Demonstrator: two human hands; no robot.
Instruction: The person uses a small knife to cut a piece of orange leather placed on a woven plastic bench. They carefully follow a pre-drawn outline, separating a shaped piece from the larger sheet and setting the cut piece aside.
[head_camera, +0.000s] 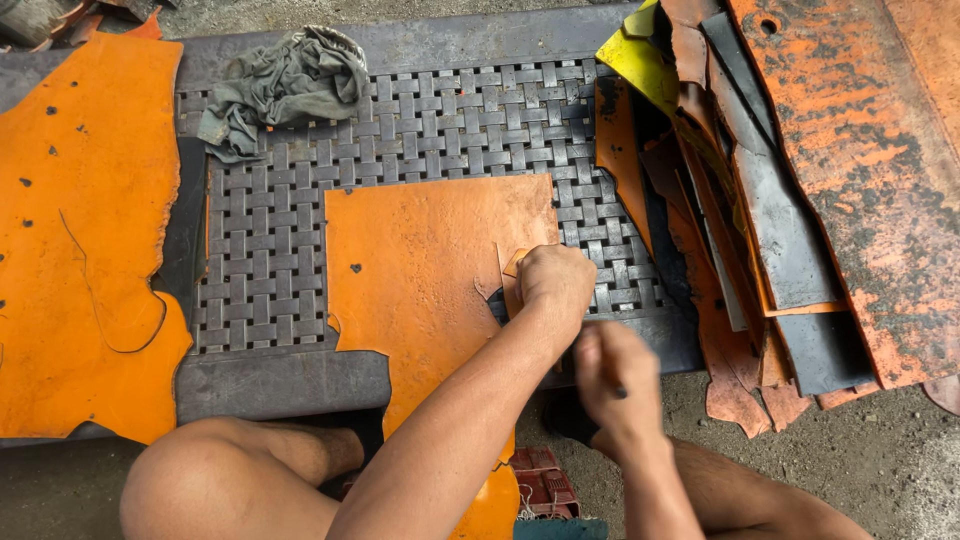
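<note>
The orange leather sheet (420, 260) lies flat at the middle of the dark woven-rubber mat surface (270, 290), its lower end hanging over the near edge toward six o'clock between the person's knees. The left hand (553, 280) presses down, curled into a loose fist, on the sheet's right edge at about three o'clock, on top of a small tan cut-out template piece (517, 262) that shows just beyond the knuckles. The right hand (612, 375) is closed around a thin dark tool (621, 393), of which only a tip shows; whether it is a blade or a marker cannot be told. It sits just below the left hand, at about five o'clock from the sheet's centre.

Judging by the ragged notch already gone from the sheet's right edge near the template, some pieces seem to have been taken from it, while most of the sheet is uncut. The larger orange leather hide (80, 230) at nine o'clock bears a curved cut line and appears otherwise whole. Scrap strips in orange, black and yellow (740, 220) are piled at two to three o'clock, and a crumpled grey cloth (285, 85) lies at eleven.
</note>
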